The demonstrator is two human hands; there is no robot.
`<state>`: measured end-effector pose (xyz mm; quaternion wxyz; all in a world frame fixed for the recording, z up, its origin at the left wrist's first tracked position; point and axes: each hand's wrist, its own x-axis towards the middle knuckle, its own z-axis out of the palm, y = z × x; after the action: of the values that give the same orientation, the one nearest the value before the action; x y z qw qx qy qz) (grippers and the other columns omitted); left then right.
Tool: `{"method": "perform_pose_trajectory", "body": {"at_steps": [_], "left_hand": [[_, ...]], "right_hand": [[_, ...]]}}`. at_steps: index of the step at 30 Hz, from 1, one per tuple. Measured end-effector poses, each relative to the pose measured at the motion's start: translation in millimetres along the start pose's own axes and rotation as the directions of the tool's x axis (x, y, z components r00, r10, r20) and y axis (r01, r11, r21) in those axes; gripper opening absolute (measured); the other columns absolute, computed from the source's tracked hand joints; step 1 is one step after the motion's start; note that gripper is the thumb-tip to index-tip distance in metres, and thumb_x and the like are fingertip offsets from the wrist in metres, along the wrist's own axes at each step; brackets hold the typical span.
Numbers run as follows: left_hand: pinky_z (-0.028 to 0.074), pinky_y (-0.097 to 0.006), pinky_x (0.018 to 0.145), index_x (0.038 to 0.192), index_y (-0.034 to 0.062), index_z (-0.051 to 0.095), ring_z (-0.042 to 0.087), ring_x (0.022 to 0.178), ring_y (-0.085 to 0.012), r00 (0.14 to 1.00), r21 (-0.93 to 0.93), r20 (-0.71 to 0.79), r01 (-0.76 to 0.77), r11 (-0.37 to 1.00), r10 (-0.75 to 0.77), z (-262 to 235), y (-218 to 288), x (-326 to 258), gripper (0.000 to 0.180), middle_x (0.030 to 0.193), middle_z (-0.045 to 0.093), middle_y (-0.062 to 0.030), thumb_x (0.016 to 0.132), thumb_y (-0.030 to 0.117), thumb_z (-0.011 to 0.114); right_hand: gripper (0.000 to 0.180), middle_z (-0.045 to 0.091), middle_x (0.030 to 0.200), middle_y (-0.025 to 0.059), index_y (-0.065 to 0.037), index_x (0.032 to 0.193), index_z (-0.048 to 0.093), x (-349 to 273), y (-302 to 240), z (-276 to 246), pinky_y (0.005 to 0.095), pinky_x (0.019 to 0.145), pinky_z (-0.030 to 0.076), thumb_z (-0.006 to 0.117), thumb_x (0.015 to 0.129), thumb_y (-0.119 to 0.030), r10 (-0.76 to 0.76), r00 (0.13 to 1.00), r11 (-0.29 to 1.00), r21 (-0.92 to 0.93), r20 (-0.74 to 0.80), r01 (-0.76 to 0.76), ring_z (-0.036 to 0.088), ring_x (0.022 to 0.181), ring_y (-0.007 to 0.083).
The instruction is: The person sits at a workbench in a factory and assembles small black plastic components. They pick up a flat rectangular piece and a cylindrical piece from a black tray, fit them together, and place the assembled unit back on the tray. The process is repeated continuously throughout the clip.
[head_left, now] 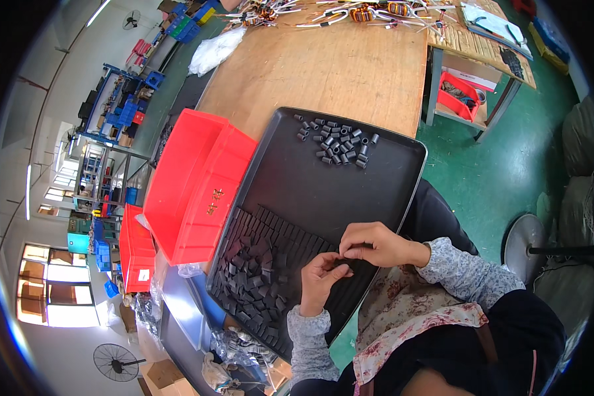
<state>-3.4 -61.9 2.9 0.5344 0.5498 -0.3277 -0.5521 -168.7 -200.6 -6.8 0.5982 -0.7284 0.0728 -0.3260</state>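
Note:
Over the near part of a large black tray (297,173), my two hands meet with their fingertips close together. My left hand (319,280) is closed in a pinch on a small black piece (344,263), mostly hidden by the fingers. Just right of it, my right hand (373,244) is also pinched closed; what lies in its fingertips is hidden. Below and left of the hands, a loose heap of flat black pieces (251,274) lies in the tray, beside similar pieces (287,228) set in close rows. Short black tubes (340,143) lie scattered at the tray's far end.
A red bin (198,185) stands against the tray's left side, with another red bin (137,251) behind it. Wired coils (363,13) lie at the far end of the wooden table (323,66). A pedestal fan (525,247) stands on the right.

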Motion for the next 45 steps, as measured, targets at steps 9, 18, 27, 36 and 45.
{"method": "perform_pose_trajectory", "body": {"at_steps": [9, 18, 27, 36, 45], "left_hand": [[0.059, -0.031, 0.080, 0.114, -0.0092, 0.060, 0.068, 0.086, -0.0185, 1.000, 0.022, 0.021, -0.012, 1.000, 0.012, 0.3, -3.3, -0.3, 0.028, 0.103, 0.067, -0.0135, 0.090, 0.002, 0.068], [0.059, -0.032, 0.080, 0.119, -0.0079, 0.059, 0.068, 0.088, -0.0199, 1.000, -0.030, -0.015, 0.020, 0.999, -0.021, -2.1, -0.3, -2.2, 0.035, 0.105, 0.067, -0.0137, 0.090, 0.008, 0.069], [0.059, -0.035, 0.080, 0.118, -0.0033, 0.059, 0.067, 0.095, -0.0239, 0.993, -0.162, -0.109, -0.072, 0.984, 0.055, -21.7, 12.0, -33.3, 0.038, 0.113, 0.064, -0.0135, 0.085, 0.008, 0.074], [0.057, -0.031, 0.076, 0.104, -0.0052, 0.066, 0.067, 0.087, -0.0217, 0.971, -0.094, -0.171, -0.185, 0.978, 0.168, -33.0, -5.2, -48.3, 0.024, 0.100, 0.065, -0.0127, 0.081, -0.011, 0.067], [0.056, -0.026, 0.074, 0.108, -0.0061, 0.067, 0.067, 0.083, -0.0162, 0.989, -0.123, -0.125, -0.093, 0.988, 0.078, -35.0, -1.1, -54.6, 0.024, 0.097, 0.067, -0.0109, 0.085, -0.004, 0.070]], "right_hand": [[0.010, 0.064, 0.093, 0.0038, 0.001, 0.099, 0.063, 0.1, 0.0, 2.2, 0.0243, 0.072, 0.052, 0.066, 0.090, 0.000, 0.317, 0.946, 0.901, 0.289, 0.070, -0.324, 0.062, 0.082, 0.0089], [0.008, 0.065, 0.096, 0.0087, -0.001, 0.086, 0.066, 6.8, -5.0, -0.2, 0.0369, 0.076, 0.050, 0.071, 0.080, -0.002, -0.058, 0.997, 0.996, -0.059, 0.048, 0.061, 0.062, 0.089, 0.0262], [0.013, 0.067, 0.099, 0.0106, -0.001, 0.084, 0.064, 61.6, -18.4, 12.0, 0.0332, 0.079, 0.051, 0.072, 0.077, 0.004, -0.043, 0.981, 0.999, -0.012, 0.191, 0.046, 0.064, 0.092, 0.0230], [0.011, 0.071, 0.081, 0.0088, -0.002, 0.088, 0.072, 205.1, 58.3, 82.3, 0.0299, 0.072, 0.054, 0.075, 0.077, -0.003, 0.373, 0.901, 0.925, 0.012, -0.220, -0.380, 0.068, 0.078, 0.0164], [0.026, 0.068, 0.092, 0.0154, -0.010, 0.097, 0.071, 234.9, 118.3, 96.8, 0.0413, 0.087, 0.052, 0.075, 0.073, -0.018, 0.079, 0.996, 0.755, -0.651, -0.038, -0.085, 0.061, 0.098, 0.0335]]}}
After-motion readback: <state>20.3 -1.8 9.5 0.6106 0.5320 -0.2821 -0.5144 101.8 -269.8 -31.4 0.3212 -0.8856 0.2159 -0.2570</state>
